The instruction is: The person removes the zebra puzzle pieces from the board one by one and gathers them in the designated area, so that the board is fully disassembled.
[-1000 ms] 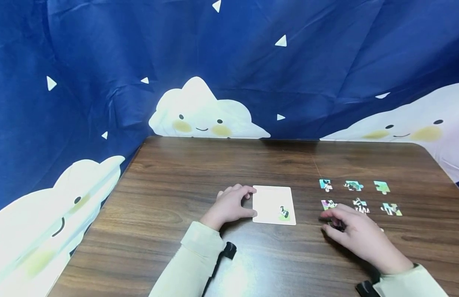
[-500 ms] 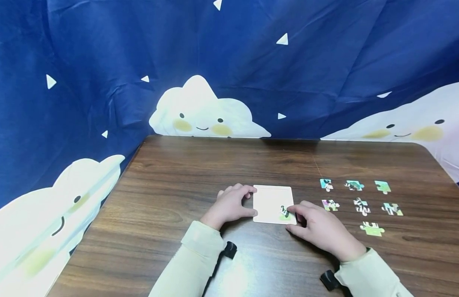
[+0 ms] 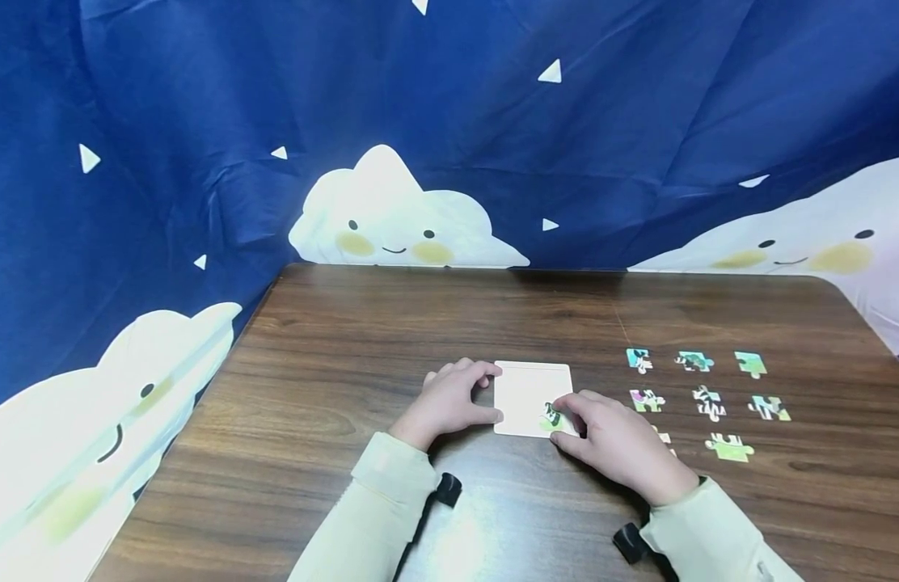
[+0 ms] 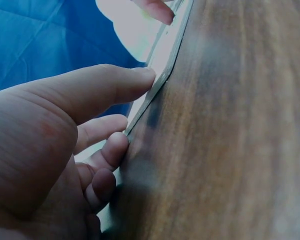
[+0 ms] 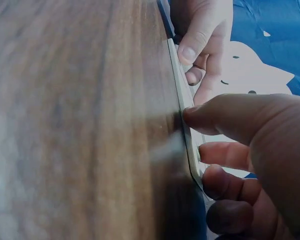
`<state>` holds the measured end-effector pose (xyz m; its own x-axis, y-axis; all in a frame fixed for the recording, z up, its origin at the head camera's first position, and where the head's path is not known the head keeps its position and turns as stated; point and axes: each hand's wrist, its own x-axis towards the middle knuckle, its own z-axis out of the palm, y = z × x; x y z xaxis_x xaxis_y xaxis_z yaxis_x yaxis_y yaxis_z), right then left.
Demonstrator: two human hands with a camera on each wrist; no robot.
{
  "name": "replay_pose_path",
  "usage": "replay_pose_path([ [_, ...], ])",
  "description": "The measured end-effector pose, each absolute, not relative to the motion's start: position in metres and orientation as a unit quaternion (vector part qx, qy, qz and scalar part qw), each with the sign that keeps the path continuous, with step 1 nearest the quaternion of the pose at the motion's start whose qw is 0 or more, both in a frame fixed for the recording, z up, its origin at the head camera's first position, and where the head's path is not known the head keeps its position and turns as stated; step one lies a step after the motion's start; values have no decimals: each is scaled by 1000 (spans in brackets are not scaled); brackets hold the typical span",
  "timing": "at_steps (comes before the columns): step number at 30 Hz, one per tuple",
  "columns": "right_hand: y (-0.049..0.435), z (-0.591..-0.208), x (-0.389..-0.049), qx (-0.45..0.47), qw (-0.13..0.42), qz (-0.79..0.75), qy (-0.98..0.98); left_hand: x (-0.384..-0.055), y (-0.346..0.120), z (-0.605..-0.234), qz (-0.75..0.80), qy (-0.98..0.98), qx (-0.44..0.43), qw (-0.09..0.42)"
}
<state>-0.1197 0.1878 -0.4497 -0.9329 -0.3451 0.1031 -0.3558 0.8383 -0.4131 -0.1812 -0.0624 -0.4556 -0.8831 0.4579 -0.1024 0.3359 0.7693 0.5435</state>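
Observation:
My left hand [image 3: 453, 404] steadies the left side of a square white puzzle board [image 3: 518, 396], thumb and index finger at its edge. In the left wrist view the thumb [image 4: 135, 82] touches that edge. On the board's lower right part lies a puzzle piece [image 3: 548, 418] with a black-and-white figure on green. My right hand [image 3: 620, 440] pinches at this piece, index finger by its upper right and thumb near the board's front edge. The right wrist view shows the right thumb [image 5: 200, 117] at the board's rim; the piece is mostly hidden there.
Loose puzzle pieces lie in rows to the right, among them a blue one [image 3: 639, 360], a green one [image 3: 750, 364] and a pale green one [image 3: 729, 447]. Another piece [image 3: 662, 435] is partly hidden behind my right hand. The wooden table [image 3: 391, 323] ends at a blue cloth [image 3: 464, 97].
My right hand has moved left from above the loose pieces to the board. Since half a second ago, the piece on the board has slid slightly left. My left hand stays at the board.

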Motion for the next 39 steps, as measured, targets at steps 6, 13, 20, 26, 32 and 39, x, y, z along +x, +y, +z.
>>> replay_pose_path([
  [6, 189, -452, -119, 165, -9, 248, -955, -180, -62, -456, 260, 934, 217, 114],
  [13, 189, -453, -118, 160, -23, 263, -951, -180, -62, -457, 257, 934, 218, 116],
  [20, 188, -455, -120, 171, 0, 279, -945, -180, -63, -457, 261, 934, 216, 117],
  [26, 187, -456, -120, 184, -2, 320, -930, -179, -63, -455, 261, 934, 213, 118],
  [32, 185, -458, -120, 187, 11, 343, -920, -179, -63, -452, 263, 934, 210, 118],
  [39, 182, -462, -119, 195, 40, 367, -909, -179, -63, -452, 263, 935, 208, 117],
])
